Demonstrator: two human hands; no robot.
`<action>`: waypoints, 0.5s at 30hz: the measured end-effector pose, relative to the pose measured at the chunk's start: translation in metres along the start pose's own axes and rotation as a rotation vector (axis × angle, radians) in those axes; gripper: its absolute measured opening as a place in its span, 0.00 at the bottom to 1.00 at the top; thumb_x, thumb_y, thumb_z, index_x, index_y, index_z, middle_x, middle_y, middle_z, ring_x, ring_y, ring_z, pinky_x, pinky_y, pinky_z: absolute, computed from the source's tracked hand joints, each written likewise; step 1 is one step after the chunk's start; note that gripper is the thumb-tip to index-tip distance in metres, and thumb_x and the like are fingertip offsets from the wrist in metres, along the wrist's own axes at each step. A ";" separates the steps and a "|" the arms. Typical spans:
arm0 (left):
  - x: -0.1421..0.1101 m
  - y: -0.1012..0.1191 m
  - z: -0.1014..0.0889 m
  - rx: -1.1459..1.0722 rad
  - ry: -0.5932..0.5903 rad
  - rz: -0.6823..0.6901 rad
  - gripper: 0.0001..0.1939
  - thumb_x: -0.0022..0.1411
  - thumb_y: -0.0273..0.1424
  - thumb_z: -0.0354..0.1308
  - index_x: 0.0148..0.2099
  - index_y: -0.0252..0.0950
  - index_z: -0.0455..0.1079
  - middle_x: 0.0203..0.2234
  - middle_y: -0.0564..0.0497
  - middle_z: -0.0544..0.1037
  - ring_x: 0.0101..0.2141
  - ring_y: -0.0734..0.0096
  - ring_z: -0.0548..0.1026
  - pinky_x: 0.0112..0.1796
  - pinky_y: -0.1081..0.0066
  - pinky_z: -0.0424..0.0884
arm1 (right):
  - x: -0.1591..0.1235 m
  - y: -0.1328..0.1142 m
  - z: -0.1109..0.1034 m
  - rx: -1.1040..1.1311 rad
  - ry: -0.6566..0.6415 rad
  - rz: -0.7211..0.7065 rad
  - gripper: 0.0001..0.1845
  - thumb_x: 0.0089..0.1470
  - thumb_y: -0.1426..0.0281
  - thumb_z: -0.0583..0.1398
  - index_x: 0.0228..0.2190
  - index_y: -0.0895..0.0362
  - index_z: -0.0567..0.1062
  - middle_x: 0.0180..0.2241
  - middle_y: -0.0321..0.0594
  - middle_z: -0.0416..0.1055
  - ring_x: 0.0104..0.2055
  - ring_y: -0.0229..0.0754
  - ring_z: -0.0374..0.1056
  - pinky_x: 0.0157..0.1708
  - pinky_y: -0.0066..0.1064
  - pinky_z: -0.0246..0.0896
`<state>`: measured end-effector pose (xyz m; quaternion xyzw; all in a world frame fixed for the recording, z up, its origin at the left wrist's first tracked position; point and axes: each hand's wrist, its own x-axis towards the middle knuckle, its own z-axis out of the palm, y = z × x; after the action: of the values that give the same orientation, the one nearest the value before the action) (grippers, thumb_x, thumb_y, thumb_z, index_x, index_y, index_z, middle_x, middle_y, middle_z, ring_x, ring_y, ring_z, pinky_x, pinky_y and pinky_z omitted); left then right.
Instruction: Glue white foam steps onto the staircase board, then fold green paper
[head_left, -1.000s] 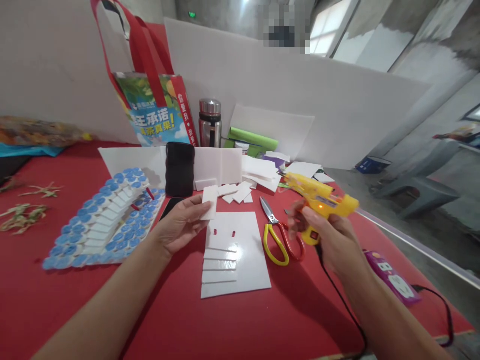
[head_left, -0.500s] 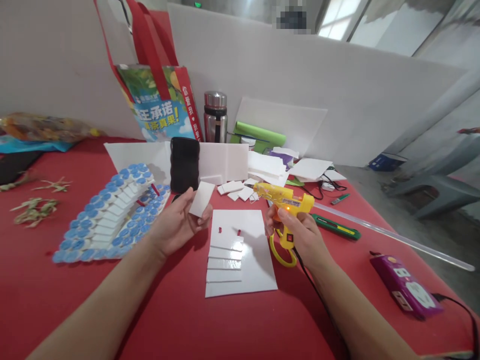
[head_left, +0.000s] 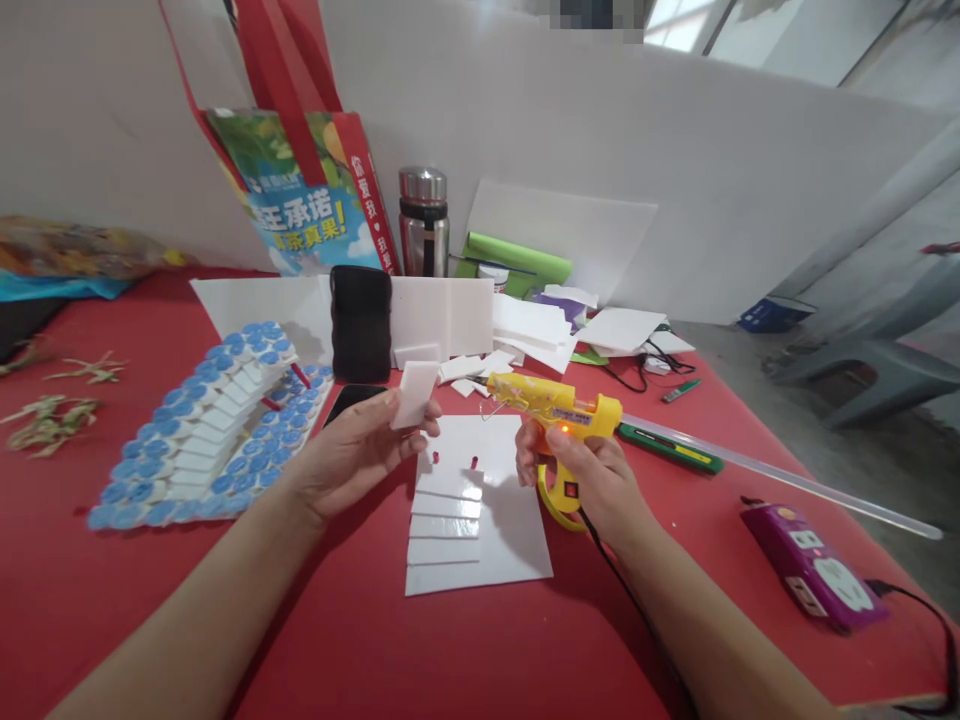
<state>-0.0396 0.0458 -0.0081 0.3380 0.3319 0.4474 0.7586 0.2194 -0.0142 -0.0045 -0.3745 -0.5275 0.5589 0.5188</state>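
My left hand [head_left: 352, 450] pinches a small white foam piece [head_left: 414, 394], held up above the table. My right hand [head_left: 581, 475] grips a yellow glue gun [head_left: 556, 404] whose nozzle points left, a short gap from the foam piece. An orange light glows on the gun. Below both hands lies a white foam board [head_left: 491, 525] with three white strips stacked like steps and two small red pegs near its top. Yellow-handled scissors [head_left: 553, 502] lie partly hidden under my right hand.
A model of blue bottle caps and white strips [head_left: 202, 430] sits at left. A black phone stand [head_left: 361, 322], white foam offcuts [head_left: 480, 370], a steel flask [head_left: 424, 220] and a red bag [head_left: 315, 190] stand behind. A green cutter [head_left: 667, 447], clear ruler [head_left: 795, 482] and purple power strip [head_left: 814, 565] lie at right.
My right hand has brought the glue gun leftward and lower, close to the foam piece. My left hand has kept hold of the piece, tilting it slightly.
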 end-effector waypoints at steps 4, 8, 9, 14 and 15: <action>-0.005 -0.004 0.002 -0.001 -0.115 -0.035 0.12 0.64 0.35 0.70 0.44 0.31 0.82 0.42 0.40 0.86 0.47 0.54 0.85 0.49 0.67 0.82 | -0.002 -0.003 0.002 0.036 -0.024 -0.019 0.19 0.64 0.52 0.62 0.34 0.55 0.77 0.32 0.39 0.72 0.30 0.40 0.68 0.35 0.36 0.69; -0.007 -0.008 0.007 -0.087 -0.165 -0.137 0.14 0.62 0.34 0.72 0.46 0.30 0.82 0.42 0.39 0.87 0.51 0.47 0.84 0.50 0.65 0.82 | -0.004 -0.004 0.004 0.044 -0.059 -0.016 0.18 0.65 0.53 0.62 0.33 0.55 0.77 0.32 0.38 0.71 0.31 0.41 0.69 0.35 0.36 0.68; -0.007 -0.009 0.009 -0.104 -0.162 -0.156 0.15 0.61 0.34 0.73 0.46 0.29 0.82 0.42 0.39 0.87 0.50 0.47 0.84 0.49 0.66 0.83 | -0.005 -0.004 0.004 0.038 -0.058 -0.017 0.18 0.65 0.53 0.62 0.33 0.55 0.77 0.31 0.38 0.71 0.31 0.41 0.69 0.35 0.36 0.67; -0.008 -0.011 0.013 -0.138 -0.172 -0.217 0.17 0.61 0.34 0.73 0.48 0.30 0.82 0.42 0.40 0.87 0.44 0.52 0.86 0.46 0.68 0.84 | -0.009 -0.001 0.004 -0.049 -0.056 0.012 0.20 0.67 0.53 0.60 0.32 0.55 0.76 0.27 0.37 0.71 0.31 0.40 0.67 0.34 0.34 0.62; -0.008 -0.012 0.013 -0.142 -0.181 -0.218 0.17 0.60 0.35 0.73 0.48 0.30 0.82 0.41 0.40 0.87 0.43 0.53 0.86 0.45 0.68 0.84 | -0.010 -0.001 0.004 -0.068 -0.054 0.023 0.20 0.68 0.53 0.60 0.32 0.55 0.76 0.27 0.37 0.71 0.31 0.40 0.67 0.33 0.33 0.61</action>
<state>-0.0267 0.0310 -0.0088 0.2845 0.2642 0.3526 0.8514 0.2176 -0.0246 -0.0042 -0.3827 -0.5557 0.5565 0.4849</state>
